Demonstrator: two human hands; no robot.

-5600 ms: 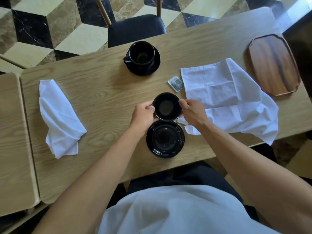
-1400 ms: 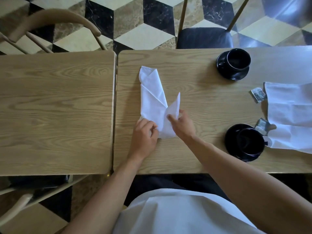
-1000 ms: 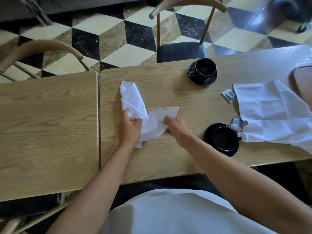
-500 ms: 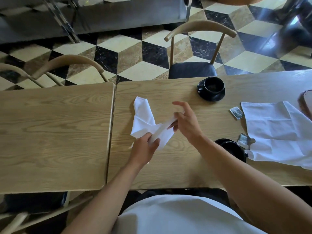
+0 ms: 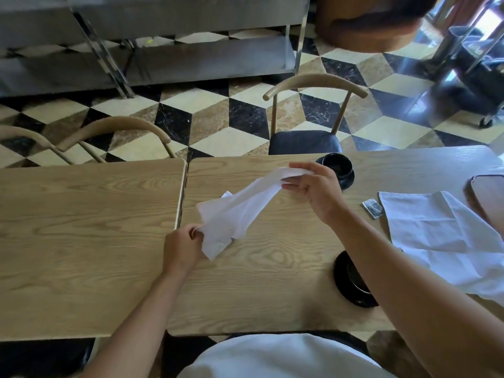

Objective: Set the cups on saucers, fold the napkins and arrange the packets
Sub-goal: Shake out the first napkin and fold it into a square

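Observation:
A white napkin [image 5: 240, 211] hangs stretched above the table between both hands. My left hand [image 5: 181, 248] pinches its near corner low over the table. My right hand [image 5: 317, 188] holds the far corner raised higher. A second white napkin [image 5: 436, 236] lies spread flat at the right. A black cup on its saucer [image 5: 338, 167] stands at the far edge, partly behind my right hand. Another black cup and saucer [image 5: 347, 282] sits near the front edge, mostly hidden by my right forearm. One small packet [image 5: 373, 208] lies beside the flat napkin.
Two wooden tables meet at a seam [image 5: 181, 197]. A dark wooden tray [image 5: 488, 203] lies at the far right. A chair with a dark seat [image 5: 305, 140] and another curved chair back [image 5: 109, 129] stand beyond the tables on a checkered floor.
Both hands have lifted the napkin off the table and pulled it taut, the right hand rising up and to the right. The head has tilted up, showing more of the floor.

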